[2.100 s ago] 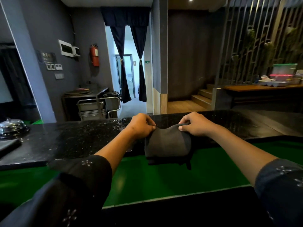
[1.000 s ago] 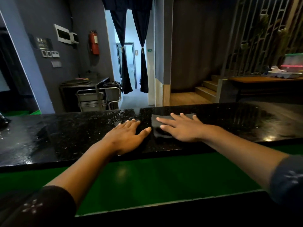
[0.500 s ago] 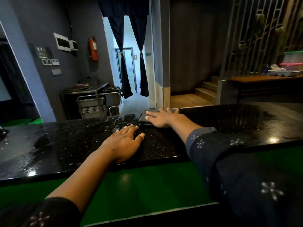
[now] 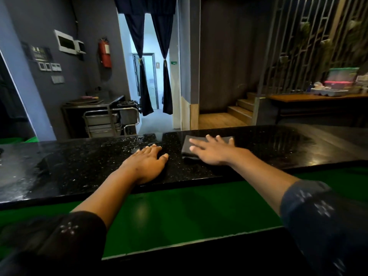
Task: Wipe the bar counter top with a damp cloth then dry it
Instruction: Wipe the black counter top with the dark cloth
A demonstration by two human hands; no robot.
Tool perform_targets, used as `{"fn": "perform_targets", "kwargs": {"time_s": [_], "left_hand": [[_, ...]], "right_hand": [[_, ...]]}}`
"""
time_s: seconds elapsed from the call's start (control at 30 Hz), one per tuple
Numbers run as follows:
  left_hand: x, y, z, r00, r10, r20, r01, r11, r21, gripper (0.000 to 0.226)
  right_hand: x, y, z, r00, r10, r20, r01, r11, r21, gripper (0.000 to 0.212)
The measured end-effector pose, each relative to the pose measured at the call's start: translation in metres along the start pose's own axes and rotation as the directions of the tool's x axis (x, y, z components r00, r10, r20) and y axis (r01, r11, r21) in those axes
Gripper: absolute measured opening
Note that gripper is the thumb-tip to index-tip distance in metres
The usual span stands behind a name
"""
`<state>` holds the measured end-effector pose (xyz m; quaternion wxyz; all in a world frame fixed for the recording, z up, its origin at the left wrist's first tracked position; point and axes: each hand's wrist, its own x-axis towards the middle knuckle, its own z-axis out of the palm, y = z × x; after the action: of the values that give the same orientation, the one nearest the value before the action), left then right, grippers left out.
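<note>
Right hand flat on cloth, counter far edge near

The right hand covers most of the cloth; the bench runs off both side edges.

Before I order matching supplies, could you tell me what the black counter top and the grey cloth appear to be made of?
Black speckled counter top: likely polished granite or similar stone, glossy with light flecks and reflections. Folded grey cloth: soft matte fabric, possibly microfibre.
</note>
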<state>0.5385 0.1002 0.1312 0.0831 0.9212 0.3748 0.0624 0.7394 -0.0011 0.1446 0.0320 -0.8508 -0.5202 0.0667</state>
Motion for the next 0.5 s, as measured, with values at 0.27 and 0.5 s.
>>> {"fn": "perform_targets", "kwargs": {"time_s": [0.27,0.5], "left_hand": [[-0.003,-0.005,0.0,0.999,0.026,0.041,-0.026,1.0,0.016,0.063],[0.006,0.001,0.003,1.0,-0.004,-0.008,0.004,0.998,0.068,0.064]], "right_hand": [[-0.068,0.088,-0.006,0.989,0.144,-0.033,-0.145,0.989,-0.021,0.056],[-0.056,0.06,-0.006,0.957,0.284,-0.057,-0.284,0.959,-0.002,0.058]]}}
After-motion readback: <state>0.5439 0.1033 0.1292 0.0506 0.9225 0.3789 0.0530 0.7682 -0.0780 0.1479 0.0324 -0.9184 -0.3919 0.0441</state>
